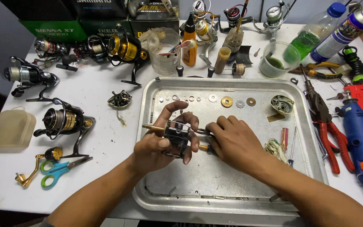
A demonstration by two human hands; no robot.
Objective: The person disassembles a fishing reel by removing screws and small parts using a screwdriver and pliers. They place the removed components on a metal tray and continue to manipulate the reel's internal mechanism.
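My left hand (158,143) grips a small dark reel body (175,135) with a brass shaft sticking out to its left, held over a metal tray (232,201). My right hand (232,141) is closed around a small tool with an orange tip (203,147), pressed against the reel body's right side. The tool's working end is hidden between my fingers. Along the tray's far side lie a row of washers and small gears (227,101), and a round reel side plate (282,104) rests at the tray's far right.
Several spinning reels (66,121) lie at the left with scissors (57,170). Red-handled pliers (328,130) and a blue rotary tool (360,141) sit at the right. Bottles, a spray can (345,29), cups and boxes crowd the back. A small screwdriver (292,147) lies in the tray.
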